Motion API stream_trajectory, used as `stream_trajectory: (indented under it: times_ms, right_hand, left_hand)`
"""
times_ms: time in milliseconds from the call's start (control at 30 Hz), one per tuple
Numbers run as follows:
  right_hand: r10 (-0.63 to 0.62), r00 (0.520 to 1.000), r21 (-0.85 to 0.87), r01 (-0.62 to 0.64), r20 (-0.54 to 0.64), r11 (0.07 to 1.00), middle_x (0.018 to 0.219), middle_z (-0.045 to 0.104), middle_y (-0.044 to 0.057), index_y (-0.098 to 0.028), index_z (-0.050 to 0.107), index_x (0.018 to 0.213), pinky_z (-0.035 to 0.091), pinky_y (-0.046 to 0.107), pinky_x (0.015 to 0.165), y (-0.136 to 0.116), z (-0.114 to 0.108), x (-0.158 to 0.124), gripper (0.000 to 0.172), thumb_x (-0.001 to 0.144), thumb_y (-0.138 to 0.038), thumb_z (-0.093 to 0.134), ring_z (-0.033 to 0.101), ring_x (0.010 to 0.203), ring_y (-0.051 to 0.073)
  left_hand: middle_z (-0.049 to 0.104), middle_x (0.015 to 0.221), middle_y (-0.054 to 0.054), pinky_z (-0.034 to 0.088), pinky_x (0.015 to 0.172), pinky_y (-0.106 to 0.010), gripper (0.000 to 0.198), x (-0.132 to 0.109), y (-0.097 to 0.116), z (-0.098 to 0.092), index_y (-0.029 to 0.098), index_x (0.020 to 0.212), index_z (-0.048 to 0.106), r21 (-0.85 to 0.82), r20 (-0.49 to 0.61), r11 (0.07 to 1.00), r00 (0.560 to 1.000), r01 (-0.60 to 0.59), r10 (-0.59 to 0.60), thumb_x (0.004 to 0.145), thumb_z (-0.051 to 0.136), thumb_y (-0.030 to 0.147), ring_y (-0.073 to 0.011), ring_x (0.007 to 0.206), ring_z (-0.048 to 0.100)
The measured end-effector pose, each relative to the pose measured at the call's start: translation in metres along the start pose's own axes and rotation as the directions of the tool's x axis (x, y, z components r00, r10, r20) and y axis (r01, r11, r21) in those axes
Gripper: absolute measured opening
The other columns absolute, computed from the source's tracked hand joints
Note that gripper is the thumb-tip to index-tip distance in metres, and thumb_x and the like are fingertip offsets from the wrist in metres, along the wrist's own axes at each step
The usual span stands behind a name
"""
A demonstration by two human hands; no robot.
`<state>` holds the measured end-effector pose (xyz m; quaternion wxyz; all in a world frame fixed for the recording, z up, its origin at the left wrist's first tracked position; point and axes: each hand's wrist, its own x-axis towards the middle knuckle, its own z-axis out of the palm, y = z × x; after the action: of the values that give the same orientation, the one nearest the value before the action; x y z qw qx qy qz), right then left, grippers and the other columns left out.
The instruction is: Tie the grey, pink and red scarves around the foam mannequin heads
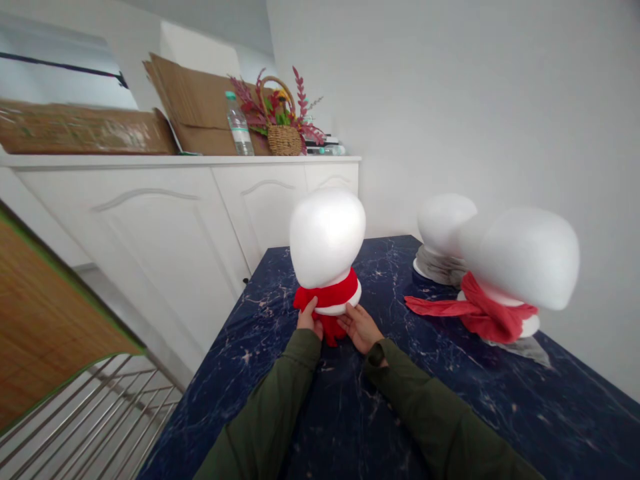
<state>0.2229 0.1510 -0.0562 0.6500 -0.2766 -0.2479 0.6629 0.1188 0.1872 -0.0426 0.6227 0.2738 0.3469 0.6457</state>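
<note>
A white foam mannequin head point(327, 233) stands on the dark blue marble-patterned table, a bright red scarf point(334, 291) wrapped round its neck. One end of the scarf hangs down in front of the white base. My left hand point(310, 320) has its thumb and fingers closed on the scarf at the left of the neck. On the other side, my right hand point(361, 328) rests against the base's front rim, its fingers closed at the edge of the hanging end. Its fingertips are partly hidden.
To the right stand two more foam heads, one with a coral scarf point(493, 313), one with a grey scarf point(440, 267). Behind is a white cabinet point(150, 207) bearing cardboard, a bottle point(240, 127) and a flower basket point(284, 139). A metal rack point(110, 407) stands left.
</note>
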Motion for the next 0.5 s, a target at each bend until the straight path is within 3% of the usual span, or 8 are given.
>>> stream_trajectory:
  times_ms: [133,500]
  right_hand:
    - [-0.002,0.999,0.023,0.003,-0.033,1.000,0.079,0.065,-0.002,-0.022,0.052,0.090,0.046,0.020,0.062,-0.0008,-0.0005,0.0009,0.022,0.070,-0.029,0.059,0.059,0.067,0.008]
    - [0.001,1.000,0.047,0.001,-0.031,0.999,0.078,0.065,-0.002,-0.021,0.052,0.087,0.045,0.021,0.060,-0.0036,0.0015,-0.0009,0.023,0.068,-0.030,0.061,0.059,0.066,0.009]
  left_hand:
    - [0.066,0.085,-0.009,0.051,0.074,-0.032,0.032,-0.0034,0.0029,0.0019,0.014,0.103,0.054,-0.103,0.032,0.991,0.996,0.088,-0.085,0.074,0.053,0.024,-0.0200,0.082,0.062]
    - [0.067,0.083,-0.008,0.052,0.072,-0.031,0.031,-0.0040,0.0030,0.0010,0.013,0.103,0.055,-0.218,0.040,0.966,0.990,0.140,-0.134,0.073,0.051,0.012,-0.0186,0.079,0.063]
